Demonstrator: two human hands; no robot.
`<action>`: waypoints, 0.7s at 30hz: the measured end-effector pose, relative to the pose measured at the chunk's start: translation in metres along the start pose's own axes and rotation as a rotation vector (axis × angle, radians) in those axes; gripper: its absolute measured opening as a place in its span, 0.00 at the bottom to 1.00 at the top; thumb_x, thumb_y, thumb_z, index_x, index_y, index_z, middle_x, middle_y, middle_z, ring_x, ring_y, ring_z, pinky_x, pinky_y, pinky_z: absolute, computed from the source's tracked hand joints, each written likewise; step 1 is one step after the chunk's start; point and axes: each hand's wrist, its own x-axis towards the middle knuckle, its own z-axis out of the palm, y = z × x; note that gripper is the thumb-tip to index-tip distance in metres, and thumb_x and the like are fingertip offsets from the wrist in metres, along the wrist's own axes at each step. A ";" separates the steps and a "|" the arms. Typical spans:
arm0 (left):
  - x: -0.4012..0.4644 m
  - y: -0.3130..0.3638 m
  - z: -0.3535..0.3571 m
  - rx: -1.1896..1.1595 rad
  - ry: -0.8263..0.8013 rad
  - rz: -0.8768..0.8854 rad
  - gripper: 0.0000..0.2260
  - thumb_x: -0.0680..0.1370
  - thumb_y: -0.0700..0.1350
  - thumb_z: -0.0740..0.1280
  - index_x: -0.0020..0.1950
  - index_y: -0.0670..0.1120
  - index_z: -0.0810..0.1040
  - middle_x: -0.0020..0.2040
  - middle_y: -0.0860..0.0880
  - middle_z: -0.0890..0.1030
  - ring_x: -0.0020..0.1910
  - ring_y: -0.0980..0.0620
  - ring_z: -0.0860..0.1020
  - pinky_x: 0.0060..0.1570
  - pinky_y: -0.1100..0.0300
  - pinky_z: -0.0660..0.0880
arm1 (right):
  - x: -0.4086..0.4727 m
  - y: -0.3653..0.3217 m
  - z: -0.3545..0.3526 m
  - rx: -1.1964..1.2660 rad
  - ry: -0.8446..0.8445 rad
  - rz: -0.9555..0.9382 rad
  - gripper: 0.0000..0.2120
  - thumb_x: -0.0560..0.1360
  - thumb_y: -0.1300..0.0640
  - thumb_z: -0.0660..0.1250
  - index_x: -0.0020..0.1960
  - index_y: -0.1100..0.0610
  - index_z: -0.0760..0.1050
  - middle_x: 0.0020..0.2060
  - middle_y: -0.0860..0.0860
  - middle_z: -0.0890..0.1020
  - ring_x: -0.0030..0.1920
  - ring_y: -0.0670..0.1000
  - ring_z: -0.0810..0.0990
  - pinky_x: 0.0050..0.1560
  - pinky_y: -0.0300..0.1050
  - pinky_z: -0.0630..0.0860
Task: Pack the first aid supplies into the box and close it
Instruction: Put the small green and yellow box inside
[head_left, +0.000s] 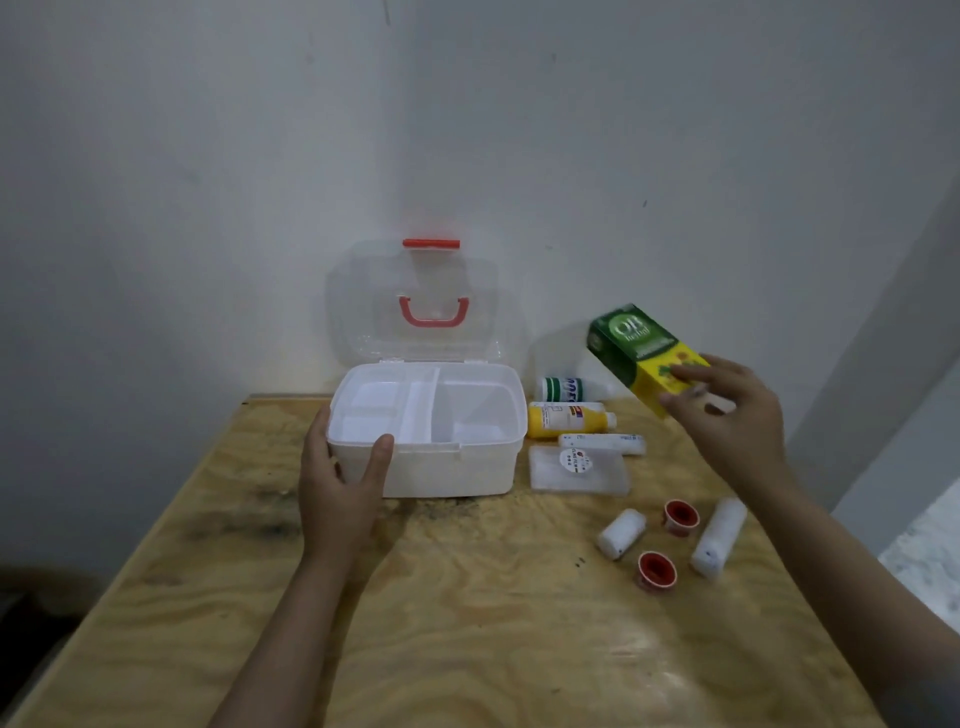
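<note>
A white first aid box (441, 467) stands open on the wooden table, its clear lid (410, 306) with red handle tilted up against the wall. A white divided tray sits inside it. My left hand (340, 480) grips the box's front left corner, thumb on the rim. My right hand (732, 415) holds a green and yellow carton (636, 345) in the air to the right of the box. Beside the box lie a white bottle (569, 388), a yellow bottle (569, 420), a white tube (602, 443) and a clear flat packet (576, 470).
Two white bandage rolls (621, 532) (719, 535) and two red tape rolls (680, 516) (656, 570) lie on the table's right side. The wooden table (467, 623) backs onto a grey wall. Its right edge drops off near a pale floor.
</note>
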 end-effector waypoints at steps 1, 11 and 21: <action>0.000 0.001 -0.001 -0.003 -0.003 0.001 0.36 0.69 0.66 0.67 0.74 0.54 0.63 0.69 0.54 0.70 0.66 0.52 0.71 0.58 0.45 0.77 | 0.002 -0.015 0.002 0.075 -0.062 -0.025 0.13 0.67 0.60 0.75 0.50 0.50 0.82 0.60 0.52 0.77 0.61 0.49 0.75 0.54 0.48 0.75; -0.001 0.006 -0.002 -0.014 -0.012 -0.040 0.36 0.70 0.61 0.71 0.74 0.52 0.63 0.70 0.51 0.70 0.67 0.50 0.70 0.58 0.46 0.77 | 0.025 -0.103 0.060 -0.149 -0.592 -0.161 0.10 0.65 0.58 0.75 0.46 0.52 0.84 0.54 0.53 0.77 0.54 0.51 0.76 0.52 0.47 0.76; -0.002 0.004 -0.001 -0.006 -0.011 -0.037 0.37 0.68 0.64 0.69 0.74 0.53 0.63 0.70 0.51 0.70 0.68 0.50 0.70 0.59 0.46 0.77 | 0.014 -0.106 0.133 -0.272 -0.691 -0.095 0.09 0.63 0.61 0.74 0.44 0.57 0.85 0.36 0.48 0.76 0.34 0.44 0.73 0.29 0.35 0.65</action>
